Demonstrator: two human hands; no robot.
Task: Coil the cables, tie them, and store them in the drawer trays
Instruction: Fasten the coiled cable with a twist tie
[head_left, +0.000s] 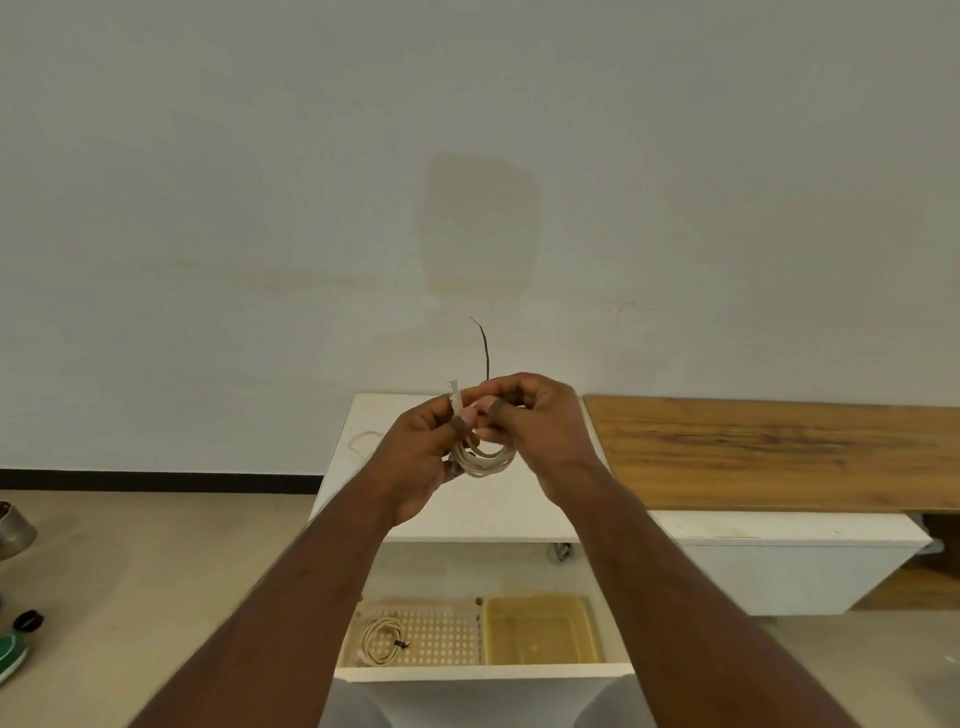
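Note:
A coiled whitish cable (485, 460) hangs between my two hands above the white cabinet top (467, 504). My left hand (423, 457) grips the coil's left side, with a clear plug sticking up past its fingers. My right hand (535, 431) pinches the top of the coil together with a thin dark tie (484, 348), whose free end points upward. In the open drawer (483, 673) below, a second coiled cable (382, 640) with a dark tie lies in the perforated beige tray (441, 634). The yellow tray (540, 629) beside it holds no cable.
A loose whitish cable (361, 442) lies on the cabinet top at the left. A wooden board (779, 452) rests on a white unit at the right. A metal can (13, 527) and green and black items (15, 644) sit on the floor at the far left.

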